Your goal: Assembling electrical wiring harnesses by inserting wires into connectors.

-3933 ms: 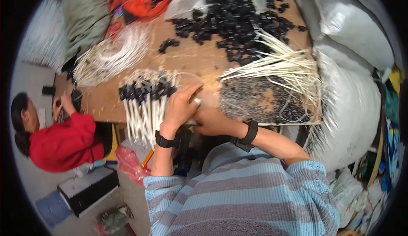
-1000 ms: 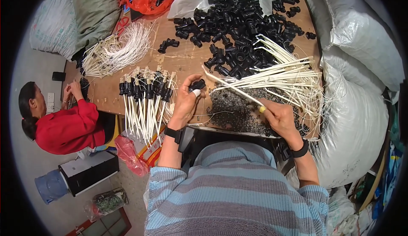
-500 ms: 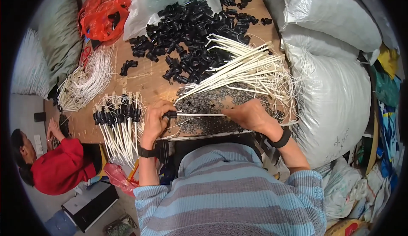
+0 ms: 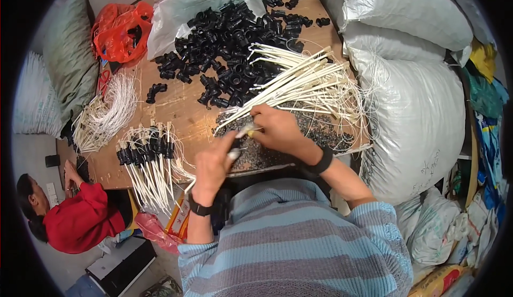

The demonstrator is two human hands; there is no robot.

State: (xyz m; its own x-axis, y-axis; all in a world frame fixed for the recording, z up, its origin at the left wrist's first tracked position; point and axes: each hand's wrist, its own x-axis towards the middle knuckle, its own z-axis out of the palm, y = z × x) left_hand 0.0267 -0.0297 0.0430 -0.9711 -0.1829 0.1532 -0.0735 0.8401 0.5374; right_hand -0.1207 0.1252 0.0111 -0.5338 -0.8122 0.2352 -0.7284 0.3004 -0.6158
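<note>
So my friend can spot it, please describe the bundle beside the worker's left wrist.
Find the brown table, then the left hand by its near edge. Left of its wrist, a bundle of white rods overhangs that edge. Unlike the other white heaps, it carries clustered black fittings.

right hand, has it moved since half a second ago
Yes, to the left: judged against the lower white sack, the right hand now sits farther from it and closer to the left hand.

Black fittings (image 4: 230, 45) show on my feed at twelve o'clock; cream tubes (image 4: 288, 81) at one; I see an orange-red bag (image 4: 115, 35) at ten; silvery-white sacks (image 4: 414, 131) at three; a blue-and-grey striped sweater (image 4: 304, 238) at six.
</note>
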